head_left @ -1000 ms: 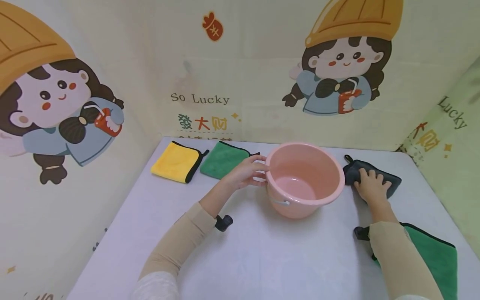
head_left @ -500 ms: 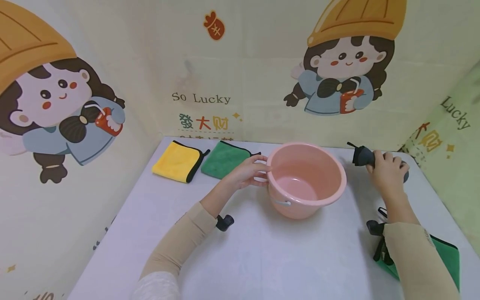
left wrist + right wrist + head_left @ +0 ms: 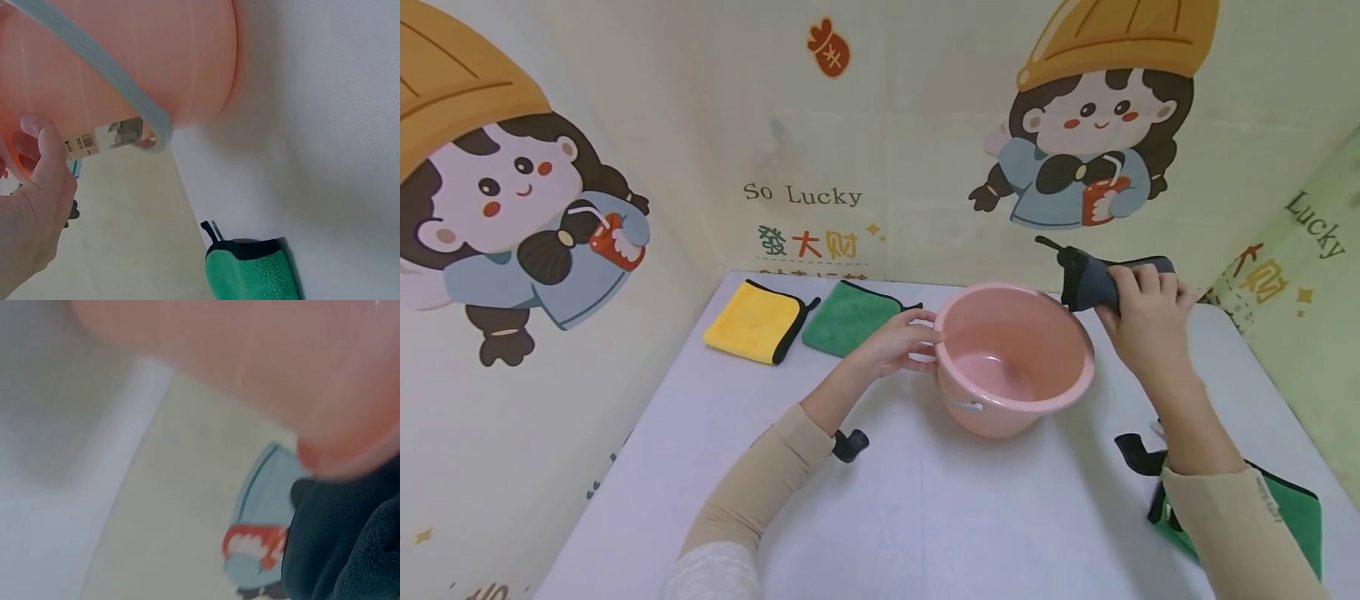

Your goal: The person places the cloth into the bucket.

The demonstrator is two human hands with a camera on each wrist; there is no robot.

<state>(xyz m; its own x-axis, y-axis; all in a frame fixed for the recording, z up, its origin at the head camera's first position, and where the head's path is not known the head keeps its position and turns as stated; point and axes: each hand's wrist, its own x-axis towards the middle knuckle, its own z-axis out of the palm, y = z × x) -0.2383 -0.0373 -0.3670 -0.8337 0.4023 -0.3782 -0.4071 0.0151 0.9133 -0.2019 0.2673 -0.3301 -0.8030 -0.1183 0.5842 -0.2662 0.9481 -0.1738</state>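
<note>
A pink bucket [image 3: 1000, 425] stands upright on the table. My left hand [image 3: 895, 346] grips it at the left side of its rim; the thumb and curled fingers also show against the bucket wall [image 3: 125, 62] in the left wrist view. My right hand [image 3: 1150, 321] holds a folded dark grey towel [image 3: 1093, 279] with black edging and a loop, raised beside the bucket's right rim. In the right wrist view the dark towel [image 3: 337, 531] is close to the blurred rim, and the right hand is out of sight.
A folded yellow towel [image 3: 756, 323] and a folded green towel [image 3: 848, 318] lie at the back left of the white table [image 3: 910, 517]. Another green towel [image 3: 1296, 508] lies at the front right, partly under the right forearm. A printed cloth wall [image 3: 925, 167] closes off the back.
My right hand has picked the dark grey towel up off the table and brought it up and left to the bucket's rim. The left hand and bucket have stayed put.
</note>
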